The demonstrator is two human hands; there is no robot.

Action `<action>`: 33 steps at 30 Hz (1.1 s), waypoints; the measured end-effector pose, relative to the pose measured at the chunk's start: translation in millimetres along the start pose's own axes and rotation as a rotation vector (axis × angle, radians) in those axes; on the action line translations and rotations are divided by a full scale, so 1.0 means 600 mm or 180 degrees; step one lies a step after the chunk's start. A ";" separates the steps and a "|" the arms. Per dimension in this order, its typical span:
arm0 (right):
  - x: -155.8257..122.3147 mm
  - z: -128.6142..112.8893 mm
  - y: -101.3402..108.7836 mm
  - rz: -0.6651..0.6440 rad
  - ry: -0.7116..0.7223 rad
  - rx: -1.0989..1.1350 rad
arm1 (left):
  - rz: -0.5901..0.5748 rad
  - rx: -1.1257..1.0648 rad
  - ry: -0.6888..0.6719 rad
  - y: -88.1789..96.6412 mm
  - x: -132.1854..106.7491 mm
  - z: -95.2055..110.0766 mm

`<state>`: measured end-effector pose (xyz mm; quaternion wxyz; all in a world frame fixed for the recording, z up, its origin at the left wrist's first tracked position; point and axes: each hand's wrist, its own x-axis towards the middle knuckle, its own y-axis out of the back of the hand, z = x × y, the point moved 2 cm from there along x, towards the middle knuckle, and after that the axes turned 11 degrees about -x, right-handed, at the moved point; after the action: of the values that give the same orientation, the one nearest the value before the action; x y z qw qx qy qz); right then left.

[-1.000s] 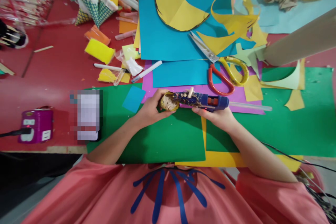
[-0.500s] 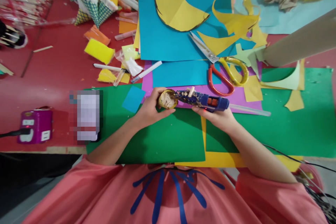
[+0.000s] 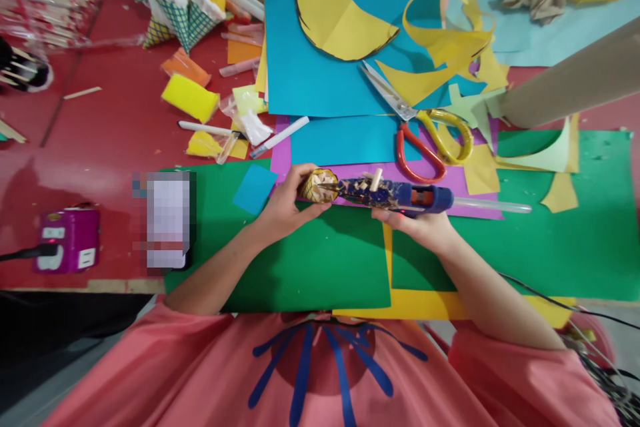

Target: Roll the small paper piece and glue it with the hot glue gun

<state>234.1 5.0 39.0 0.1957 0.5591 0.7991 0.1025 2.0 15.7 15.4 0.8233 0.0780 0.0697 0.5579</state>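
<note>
My left hand [image 3: 285,207] grips a small round yellow-tan craft piece [image 3: 318,185] just above the green paper sheet [image 3: 310,260]. My right hand [image 3: 423,221] is closed around a blue glue gun [image 3: 395,195] that lies level, its nozzle touching the craft piece. A clear glue stick [image 3: 493,205] juts out of the gun's back to the right. Small wooden bits stick to the top of the gun.
Scissors with red and yellow handles [image 3: 425,133] lie on blue and purple paper behind the hands. Yellow paper cut-outs [image 3: 340,20], pens [image 3: 280,137] and scraps lie beyond. A purple power strip [image 3: 70,240] and a phone [image 3: 167,220] sit at left. A cardboard tube [image 3: 570,80] slants at right.
The glue gun has shifted a little to the right and levelled out. My left hand has turned the craft piece, so its open face shows less.
</note>
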 end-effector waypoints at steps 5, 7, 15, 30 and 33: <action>0.004 0.001 -0.006 -0.0039 0.0209 -0.0251 | -0.0086 -0.0087 0.0009 -0.003 -0.001 -0.004; 0.004 0.002 -0.008 -0.0017 0.0274 -0.0327 | -0.0105 -0.0080 0.0000 -0.004 -0.002 -0.004; 0.006 0.008 -0.012 0.0112 0.0397 -0.0396 | -0.0042 -0.0035 -0.0255 -0.006 -0.001 -0.009; 0.004 0.001 -0.005 0.0155 0.0077 -0.0027 | 0.0222 0.0025 -0.0359 0.000 0.002 -0.007; 0.003 -0.003 -0.001 0.0121 -0.0007 0.0058 | 0.0213 0.0118 -0.0236 0.001 0.003 -0.002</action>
<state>232.3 6.6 39.8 0.1894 0.5761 0.7890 0.0982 1.9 17.7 14.0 0.8046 0.1161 0.0469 0.5804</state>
